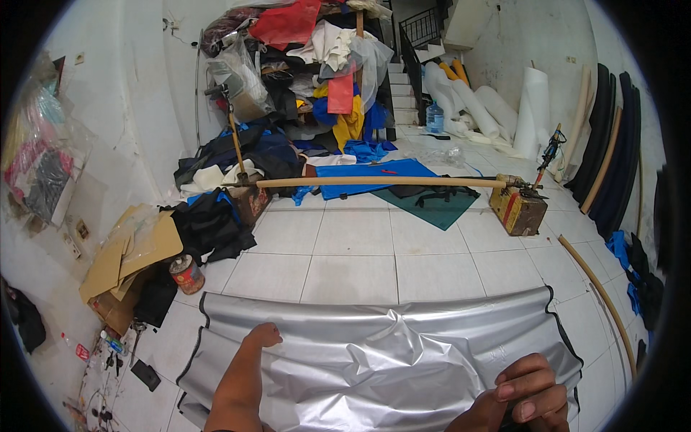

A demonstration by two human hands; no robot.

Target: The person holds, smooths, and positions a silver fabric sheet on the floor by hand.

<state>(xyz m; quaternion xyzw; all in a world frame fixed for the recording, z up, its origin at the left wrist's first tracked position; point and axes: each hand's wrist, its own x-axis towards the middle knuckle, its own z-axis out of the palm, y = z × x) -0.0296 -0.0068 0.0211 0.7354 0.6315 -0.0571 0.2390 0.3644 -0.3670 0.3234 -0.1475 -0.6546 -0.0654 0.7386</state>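
A silver sheet point(309, 381) with dark edging lies spread on the floor in front of me, wrinkled across its middle and right. My left hand point(265, 335) is closed in a fist over the sheet's left half; whatever its fingers may hold is hidden. Nearer to me, my right hand point(529, 396) is raised over the sheet's right side. Its fingers are curled in toward the thumb, and I cannot make out anything between them.
Beyond the sheet, a long tan roll point(381, 183) spans two boxes, the right one a worn yellow box point(518, 214). A tin can point(187, 274) and cardboard point(137, 248) stand left. A curved tan tube point(601, 291) lies right. Piled fabric point(245, 155) fills the back.
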